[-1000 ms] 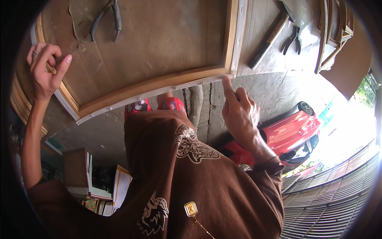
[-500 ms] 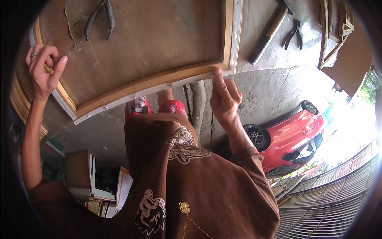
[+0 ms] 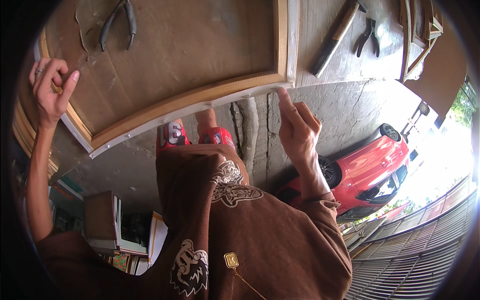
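A wooden frame (image 3: 195, 103) lies on the table, white material wrapped along its outer edge (image 3: 200, 106) with small fasteners in it. My left hand (image 3: 52, 92) rests over the frame's left rail, its fingers loosely bent and its thumb held apart. At the near right corner, my right hand (image 3: 299, 127) touches the white edge with one outstretched fingertip. The other fingers of that hand are bent, with nothing visible in them. Pliers with dark handles (image 3: 119, 25) lie inside the frame. A hammer (image 3: 337, 37) and small black pliers (image 3: 368, 38) lie to its right.
More wooden frames (image 3: 420, 40) and a brown board (image 3: 440, 75) are at the far right. Stacked frames (image 3: 32, 135) stand at the left, with books and boxes (image 3: 112, 220) below. A red car (image 3: 365, 172) and a metal grille (image 3: 420, 245) are at the right.
My right hand has shifted right and slightly down at the corner, its grip there loosened to a fingertip touch. The frame appears slightly higher and further left; my left hand stays on its rail.
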`<state>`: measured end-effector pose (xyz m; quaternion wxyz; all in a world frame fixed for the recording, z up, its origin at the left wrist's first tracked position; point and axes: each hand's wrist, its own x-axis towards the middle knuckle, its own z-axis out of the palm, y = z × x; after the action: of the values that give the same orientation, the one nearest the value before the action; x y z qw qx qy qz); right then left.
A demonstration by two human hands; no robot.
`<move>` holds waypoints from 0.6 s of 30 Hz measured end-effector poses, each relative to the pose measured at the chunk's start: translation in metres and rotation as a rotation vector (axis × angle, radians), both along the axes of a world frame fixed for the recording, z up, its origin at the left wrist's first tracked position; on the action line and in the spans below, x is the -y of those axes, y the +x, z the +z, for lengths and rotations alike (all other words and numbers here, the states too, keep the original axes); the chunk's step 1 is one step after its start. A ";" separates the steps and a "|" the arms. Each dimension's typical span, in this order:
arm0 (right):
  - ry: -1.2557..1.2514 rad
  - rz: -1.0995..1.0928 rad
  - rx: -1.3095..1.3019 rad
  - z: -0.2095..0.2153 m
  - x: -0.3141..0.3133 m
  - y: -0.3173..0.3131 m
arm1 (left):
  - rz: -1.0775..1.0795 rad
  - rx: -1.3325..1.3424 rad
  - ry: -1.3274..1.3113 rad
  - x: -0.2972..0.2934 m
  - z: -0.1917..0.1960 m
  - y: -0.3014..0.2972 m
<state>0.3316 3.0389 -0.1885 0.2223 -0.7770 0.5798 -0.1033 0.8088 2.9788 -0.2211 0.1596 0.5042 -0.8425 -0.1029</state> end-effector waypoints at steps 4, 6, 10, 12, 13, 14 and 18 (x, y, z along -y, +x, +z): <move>0.076 -0.055 -0.139 0.017 0.000 0.016 | 0.001 0.008 0.026 0.000 -0.001 0.002; 0.007 -0.077 -0.070 0.003 -0.006 0.015 | -0.008 0.013 0.012 -0.001 0.000 0.000; -0.298 -0.104 0.138 -0.052 -0.021 0.007 | -0.010 0.026 0.006 0.002 0.002 -0.003; -0.255 -0.118 0.144 -0.052 -0.023 0.007 | -0.014 0.040 -0.007 0.002 0.004 -0.006; -0.220 -0.120 0.107 -0.044 -0.022 0.008 | -0.013 0.045 0.000 0.002 0.004 -0.005; -0.183 -0.121 0.071 -0.035 -0.019 0.009 | -0.011 0.051 0.007 0.002 0.003 -0.003; -0.170 -0.098 0.059 -0.020 -0.011 0.013 | -0.016 0.068 -0.011 0.001 0.002 -0.003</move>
<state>0.3448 3.0494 -0.2088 0.1673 -0.7605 0.5993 -0.1858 0.8057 2.9776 -0.2186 0.1330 0.4995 -0.8521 -0.0822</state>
